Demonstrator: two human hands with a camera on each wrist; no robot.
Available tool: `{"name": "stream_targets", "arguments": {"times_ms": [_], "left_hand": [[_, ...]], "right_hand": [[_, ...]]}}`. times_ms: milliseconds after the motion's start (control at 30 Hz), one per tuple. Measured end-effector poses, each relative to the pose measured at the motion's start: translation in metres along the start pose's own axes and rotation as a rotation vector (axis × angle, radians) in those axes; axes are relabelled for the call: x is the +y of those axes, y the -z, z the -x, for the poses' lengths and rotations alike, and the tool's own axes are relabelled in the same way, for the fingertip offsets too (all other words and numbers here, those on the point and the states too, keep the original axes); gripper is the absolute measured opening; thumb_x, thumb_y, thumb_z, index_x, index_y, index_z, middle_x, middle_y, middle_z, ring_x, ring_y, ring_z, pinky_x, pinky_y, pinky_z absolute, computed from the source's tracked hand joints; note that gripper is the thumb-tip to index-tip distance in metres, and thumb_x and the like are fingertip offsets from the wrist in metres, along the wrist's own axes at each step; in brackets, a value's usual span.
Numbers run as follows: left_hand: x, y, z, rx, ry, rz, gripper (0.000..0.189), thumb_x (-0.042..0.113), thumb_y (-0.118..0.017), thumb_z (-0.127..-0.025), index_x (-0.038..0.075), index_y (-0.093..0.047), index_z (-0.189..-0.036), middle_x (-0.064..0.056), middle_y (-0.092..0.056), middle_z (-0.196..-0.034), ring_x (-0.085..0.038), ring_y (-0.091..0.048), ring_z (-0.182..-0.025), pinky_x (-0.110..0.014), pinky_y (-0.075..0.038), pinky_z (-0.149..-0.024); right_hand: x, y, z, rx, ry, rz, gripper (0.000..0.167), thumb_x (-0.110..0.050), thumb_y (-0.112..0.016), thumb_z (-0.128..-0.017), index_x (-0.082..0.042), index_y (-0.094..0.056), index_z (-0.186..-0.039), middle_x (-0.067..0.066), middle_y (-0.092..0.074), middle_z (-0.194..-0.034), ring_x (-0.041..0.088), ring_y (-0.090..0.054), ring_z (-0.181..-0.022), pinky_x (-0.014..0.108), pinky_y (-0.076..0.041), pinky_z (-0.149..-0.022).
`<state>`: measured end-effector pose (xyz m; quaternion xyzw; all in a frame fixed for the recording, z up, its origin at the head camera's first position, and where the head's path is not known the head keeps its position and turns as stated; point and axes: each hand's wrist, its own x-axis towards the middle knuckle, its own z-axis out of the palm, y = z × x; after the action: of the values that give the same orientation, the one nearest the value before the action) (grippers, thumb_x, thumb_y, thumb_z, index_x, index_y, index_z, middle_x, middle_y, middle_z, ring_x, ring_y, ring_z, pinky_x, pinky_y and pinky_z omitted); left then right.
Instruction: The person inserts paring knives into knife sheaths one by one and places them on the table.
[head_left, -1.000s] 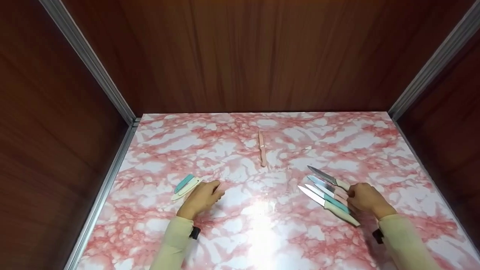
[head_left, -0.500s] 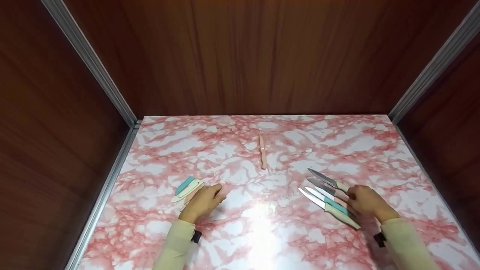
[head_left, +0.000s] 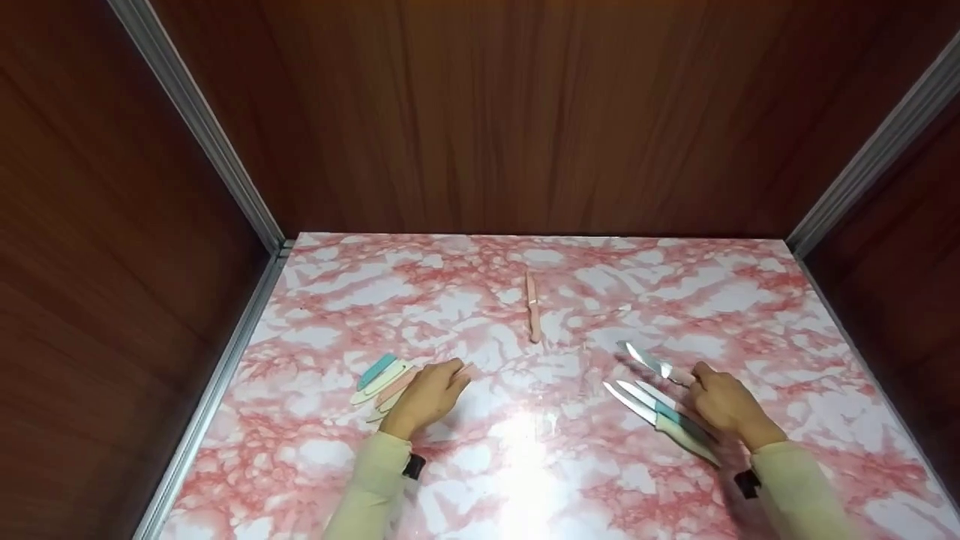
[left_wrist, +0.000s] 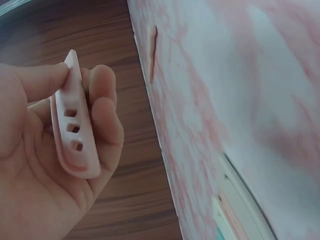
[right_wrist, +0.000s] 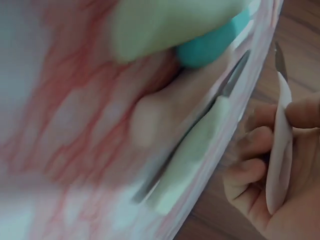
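Note:
My left hand [head_left: 429, 397] holds a pale pink knife sheath [left_wrist: 86, 120] pierced by square holes, thumb on one side and fingers on the other. Beside that hand lie a teal sheath [head_left: 376, 370], a cream sheath [head_left: 384, 381], a pink sheath [head_left: 396, 388] and another cream one partly under it. My right hand [head_left: 726, 403] grips the pale pink handle [right_wrist: 277, 185] of a knife, its blade [head_left: 643, 358] pointing away to the left. Below it on the table are a teal-handled knife [head_left: 666, 412], a cream-handled knife [head_left: 686, 439] and, in the right wrist view, another cream-handled knife [right_wrist: 190, 155].
A slim pink knife [head_left: 533, 311], with a pink blade end, lies farther back near the middle. The marbled pink-and-white table [head_left: 330, 465] is enclosed by dark wood-grain panels [head_left: 540, 120] with metal rails [head_left: 210, 135] at the corners.
The right hand has lifted the pink-handled knife from among the others. The left hand, with the pink sheath, has shifted slightly right, exposing more of the sheaths. The head view has shifted slightly.

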<state>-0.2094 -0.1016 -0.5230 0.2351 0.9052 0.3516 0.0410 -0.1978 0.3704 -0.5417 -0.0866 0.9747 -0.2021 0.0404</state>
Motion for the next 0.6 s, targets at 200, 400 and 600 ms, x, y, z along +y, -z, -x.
{"name": "stream_targets", "arguments": {"times_ms": [200, 400, 600], "left_hand": [[0.012, -0.003, -0.010, -0.002, -0.019, 0.000, 0.030, 0.024, -0.043, -0.102, 0.012, -0.040, -0.075, 0.005, -0.029, -0.061, -0.009, -0.025, -0.053, -0.025, -0.026, -0.052], [0.022, -0.009, -0.019, -0.009, -0.054, 0.001, 0.034, 0.032, -0.042, -0.102, 0.013, -0.042, -0.073, 0.005, -0.029, -0.059, -0.009, -0.024, -0.051, -0.025, -0.026, -0.051], [0.027, -0.013, -0.022, -0.061, -0.027, 0.008, 0.037, 0.037, -0.040, -0.101, 0.015, -0.043, -0.072, 0.005, -0.029, -0.058, -0.009, -0.024, -0.050, -0.025, -0.026, -0.051]], "right_hand": [[-0.021, -0.005, -0.008, 0.111, 0.083, -0.042, 0.013, -0.008, -0.044, -0.096, -0.007, -0.056, -0.102, 0.001, -0.051, -0.069, 0.020, -0.048, -0.064, 0.038, -0.037, -0.062], [-0.042, -0.008, -0.019, 0.137, 0.188, -0.061, 0.015, -0.002, -0.042, -0.093, -0.007, -0.052, -0.083, -0.003, -0.039, -0.059, 0.014, -0.038, -0.053, 0.032, -0.032, -0.054], [-0.061, -0.011, -0.025, 0.127, 0.213, -0.040, 0.017, -0.003, -0.046, -0.092, -0.012, -0.050, -0.078, -0.004, -0.040, -0.059, 0.013, -0.037, -0.053, 0.031, -0.032, -0.053]]}}
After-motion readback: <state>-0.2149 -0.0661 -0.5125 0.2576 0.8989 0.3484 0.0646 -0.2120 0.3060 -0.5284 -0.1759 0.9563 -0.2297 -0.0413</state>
